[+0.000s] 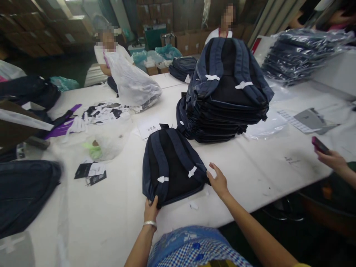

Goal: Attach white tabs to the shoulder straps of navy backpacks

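Note:
A navy backpack point(172, 167) lies straps-up on the white table point(116, 222) in front of me. My left hand point(151, 210), with a silver bracelet on its wrist, pinches the backpack's near bottom edge. At the bag's right edge my right hand point(218, 181) rests with fingers stretched out, touching its side. Behind it rises a tall stack of identical navy backpacks point(225, 92).
Across the table a person holds a clear plastic bag point(130, 83). Loose tags point(105, 111) and black cards point(90, 172) lie at left with a dark bag point(25, 193). Bagged backpacks point(300, 55) pile at the right rear. Another person's hand holds a phone point(319, 145).

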{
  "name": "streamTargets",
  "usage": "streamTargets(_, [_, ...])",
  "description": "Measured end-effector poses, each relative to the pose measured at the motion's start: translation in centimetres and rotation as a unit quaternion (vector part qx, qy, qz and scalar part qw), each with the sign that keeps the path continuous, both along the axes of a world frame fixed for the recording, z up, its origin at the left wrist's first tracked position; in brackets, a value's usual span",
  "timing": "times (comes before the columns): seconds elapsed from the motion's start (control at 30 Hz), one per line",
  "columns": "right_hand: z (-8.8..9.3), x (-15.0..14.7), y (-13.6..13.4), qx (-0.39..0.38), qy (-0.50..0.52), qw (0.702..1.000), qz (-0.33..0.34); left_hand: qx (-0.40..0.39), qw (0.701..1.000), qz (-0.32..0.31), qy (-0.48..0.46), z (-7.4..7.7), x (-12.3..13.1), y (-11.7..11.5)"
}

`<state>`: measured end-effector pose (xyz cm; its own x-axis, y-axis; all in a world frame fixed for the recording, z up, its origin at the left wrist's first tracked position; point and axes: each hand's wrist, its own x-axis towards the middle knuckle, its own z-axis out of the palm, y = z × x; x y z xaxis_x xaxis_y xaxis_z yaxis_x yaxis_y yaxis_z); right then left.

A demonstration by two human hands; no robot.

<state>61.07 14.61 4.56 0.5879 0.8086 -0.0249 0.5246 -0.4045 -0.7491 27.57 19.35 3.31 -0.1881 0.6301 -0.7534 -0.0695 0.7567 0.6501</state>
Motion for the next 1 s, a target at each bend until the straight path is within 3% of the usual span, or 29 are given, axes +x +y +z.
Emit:
streamTargets(0.1, [-0.3, -0.7, -3.2, -0.022, -0.060, 0.998, 0.013, -0.021, 0.999, 0.017, -0.035, 1.1, 0.0, 0.3])
streamTargets(0.2, [-2.1, -2.2, -5.4, -0.075, -0.067, 0.995, 0.024, -0.049, 0.997, 0.018, -0.055, 2.4, 0.3, 1.1])
streamTargets(0.33, [-4.9, -4.1, -5.8, -0.115, -0.098, 0.988, 0.030, -0.061, 0.994, 0.012, -0.095, 4.4, 1.0, 2.4])
streamTargets(0.47, [-6.1, -5.6, -6.0, -0.133, -0.109, 0.983, 0.068, -0.058, 0.990, 0.014, -0.125, 6.2, 1.6, 3.5])
streamTargets(0.67, [-5.8, -6.8, -7.7, -0.116, -0.129, 0.981, 0.087, -0.058, 0.987, 0.025, -0.148, 7.9, 1.9, 3.9])
streamTargets(0.8, [-7.4, -7.6, -7.3, -0.089, -0.202, 0.971, 0.095, -0.062, 0.983, 0.027, -0.170, 8.8, 2.5, 4.0])
streamTargets(1.0, [-10.1, -14.7, -8.3, -0.043, -0.279, 0.944, 0.169, -0.060, 0.976, 0.003, -0.211, 9.4, 3.6, 4.0])
